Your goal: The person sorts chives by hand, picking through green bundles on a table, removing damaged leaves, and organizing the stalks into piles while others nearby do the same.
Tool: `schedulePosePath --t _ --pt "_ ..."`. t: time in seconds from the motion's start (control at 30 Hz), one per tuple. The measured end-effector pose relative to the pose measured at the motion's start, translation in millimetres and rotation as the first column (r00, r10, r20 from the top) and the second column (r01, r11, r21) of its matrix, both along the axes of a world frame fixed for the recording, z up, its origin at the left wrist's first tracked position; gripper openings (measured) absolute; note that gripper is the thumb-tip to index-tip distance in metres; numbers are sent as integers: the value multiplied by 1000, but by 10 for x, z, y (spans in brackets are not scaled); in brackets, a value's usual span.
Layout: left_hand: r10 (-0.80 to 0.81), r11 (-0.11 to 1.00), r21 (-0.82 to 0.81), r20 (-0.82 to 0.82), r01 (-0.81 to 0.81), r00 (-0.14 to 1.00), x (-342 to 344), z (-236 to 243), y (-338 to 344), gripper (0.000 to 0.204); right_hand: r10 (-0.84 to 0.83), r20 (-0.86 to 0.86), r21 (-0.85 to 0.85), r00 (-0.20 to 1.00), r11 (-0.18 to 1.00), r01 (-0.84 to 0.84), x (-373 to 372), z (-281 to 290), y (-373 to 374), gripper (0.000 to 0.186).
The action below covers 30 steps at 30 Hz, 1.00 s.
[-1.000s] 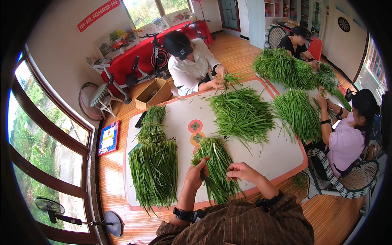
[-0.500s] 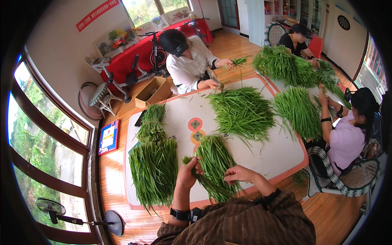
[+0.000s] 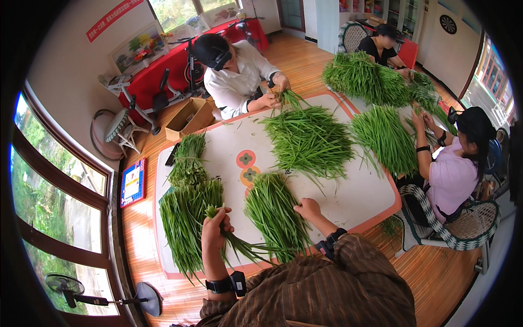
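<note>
My left hand [image 3: 217, 226] is closed around a small bunch of garlic chives [image 3: 242, 248]. Its short cut end pokes out above my fist, and the long leaves trail toward my body, in front of the middle pile. That middle chive pile [image 3: 275, 212] lies on the white table [image 3: 229, 147] between my hands. At the pile's right edge my right hand [image 3: 309, 209] has its fingers pinched together; whatever is in them is hidden. A second chive pile [image 3: 185, 226] lies left of my left hand, with a tied-looking chive bundle [image 3: 188, 161] beyond it.
Across the table a person in white [image 3: 237, 82] handles chives behind a large heap [image 3: 310, 141]. To the right, a person in pink [image 3: 457, 174] works by another pile [image 3: 384, 139]. A cardboard box [image 3: 190, 117] stands on the floor; a fan [image 3: 81, 297] is at lower left.
My left hand has moved left with its bunch, away from the middle pile. My right hand has shifted slightly farther from my body. The person in white has brought both hands together.
</note>
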<state>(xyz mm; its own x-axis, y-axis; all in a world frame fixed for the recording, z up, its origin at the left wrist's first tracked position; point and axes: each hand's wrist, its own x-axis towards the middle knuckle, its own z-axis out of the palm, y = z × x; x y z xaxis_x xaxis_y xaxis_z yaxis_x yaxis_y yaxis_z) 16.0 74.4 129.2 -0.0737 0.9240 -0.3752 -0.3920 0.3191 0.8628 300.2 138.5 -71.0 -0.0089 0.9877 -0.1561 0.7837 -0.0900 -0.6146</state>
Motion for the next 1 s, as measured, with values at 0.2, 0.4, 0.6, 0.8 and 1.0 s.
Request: schedulePosePath --t 0.2,0.4,0.6,0.8,1.0 --pt "-153 987 -18 138 157 978 309 -101 42 19 -58 59 100 997 994 52 59 -154 47 18" --pt "-136 989 -25 273 148 952 407 -356 94 28 -20 -438 -9 899 1000 18 164 549 -92 19" --pt "-221 969 -20 358 245 907 656 -361 111 41 23 -906 -171 422 893 -416 -111 1474 -430 12" --pt "-232 972 57 371 228 899 597 -378 132 20 47 -892 -210 450 838 -503 -201 1444 -550 17" --pt "9 1000 13 291 -13 957 266 -428 105 14 -32 -690 -387 723 860 -332 277 596 -336 18"
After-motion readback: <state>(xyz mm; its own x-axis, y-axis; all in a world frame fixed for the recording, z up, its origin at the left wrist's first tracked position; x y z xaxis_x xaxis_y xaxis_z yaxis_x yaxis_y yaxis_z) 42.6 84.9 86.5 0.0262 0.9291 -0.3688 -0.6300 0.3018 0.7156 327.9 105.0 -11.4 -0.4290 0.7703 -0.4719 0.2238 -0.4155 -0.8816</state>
